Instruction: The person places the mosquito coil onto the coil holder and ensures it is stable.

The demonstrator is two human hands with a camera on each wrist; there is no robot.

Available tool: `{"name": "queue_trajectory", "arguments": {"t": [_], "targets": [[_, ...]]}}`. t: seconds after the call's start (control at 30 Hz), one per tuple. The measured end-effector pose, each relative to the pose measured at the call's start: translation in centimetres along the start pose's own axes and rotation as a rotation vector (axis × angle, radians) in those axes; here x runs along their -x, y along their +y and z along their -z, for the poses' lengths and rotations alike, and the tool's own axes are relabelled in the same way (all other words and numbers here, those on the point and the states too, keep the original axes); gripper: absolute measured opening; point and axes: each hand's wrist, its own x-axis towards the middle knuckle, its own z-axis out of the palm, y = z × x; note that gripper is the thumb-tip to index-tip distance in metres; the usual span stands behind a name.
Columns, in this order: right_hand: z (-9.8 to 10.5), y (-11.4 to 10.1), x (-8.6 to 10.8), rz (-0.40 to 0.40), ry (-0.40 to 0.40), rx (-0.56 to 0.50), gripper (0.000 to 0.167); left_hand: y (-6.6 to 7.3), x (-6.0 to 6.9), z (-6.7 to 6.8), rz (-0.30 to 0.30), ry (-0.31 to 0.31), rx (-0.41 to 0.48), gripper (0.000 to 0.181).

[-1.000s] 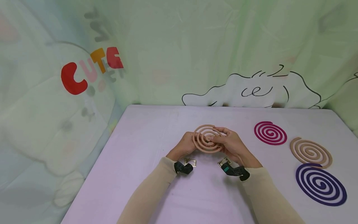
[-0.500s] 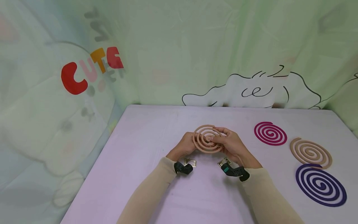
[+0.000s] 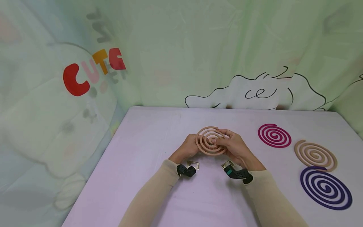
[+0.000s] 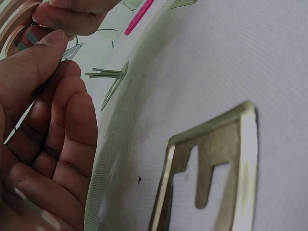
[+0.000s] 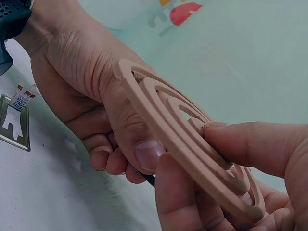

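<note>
Both hands hold a tan spiral coil point(image 3: 212, 154) above the table, its flat face tilted toward the head camera. My right hand point(image 3: 236, 145) pinches it at the centre, the thumb in front, as the right wrist view also shows of the coil point(image 5: 183, 160) and right hand point(image 5: 262, 154). Partly hidden behind the coil is my left hand point(image 3: 188, 147). In the left wrist view the left hand point(image 4: 45, 120) pinches a thin metal piece point(image 4: 73, 51) with a pointed end, next to the coil; whether the two are joined I cannot tell.
Magenta point(image 3: 274, 135), tan point(image 3: 315, 154) and dark blue point(image 3: 326, 188) coils lie at the right; the blue one meets the tan one's near edge. Two small metal plates point(image 3: 193, 165) point(image 3: 227, 164) lie near the wrists. A printed curtain point(image 3: 175, 56) hangs behind the table.
</note>
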Motion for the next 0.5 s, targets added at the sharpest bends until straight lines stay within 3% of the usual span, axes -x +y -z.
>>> {"name": "queue_trajectory", "arguments": {"t": [0.5], "targets": [[0.04, 0.13, -0.11, 0.005, -0.011, 0.003, 0.074, 0.1, 0.26, 0.17, 0.004, -0.001, -0.028, 0.007]]}}
